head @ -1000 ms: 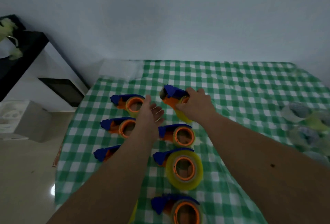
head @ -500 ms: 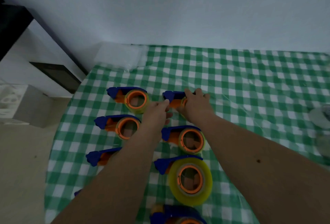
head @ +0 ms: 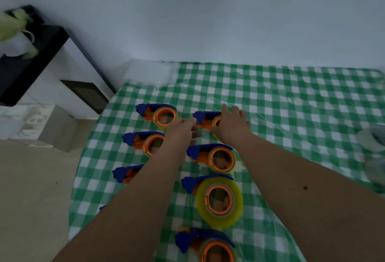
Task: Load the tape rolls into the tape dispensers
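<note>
The right hand is lying over the far dispenser of the right column, fingers spread flat across its roll, hiding most of it; only the blue nose and a slice of orange hub are showing. The left hand is resting just beside that nose, its grip loosely curled with the fingertips bunched; whether it is pinching a tape end cannot be told. Eight dispensers are showing on the checked surface: four in the right column, the nearest one cut off by the frame edge; four in the left, the nearer two largely hidden behind the left forearm. One dispenser is carrying a full yellow roll. Blurred clear rolls are lying at the right edge, count unclear.
</note>
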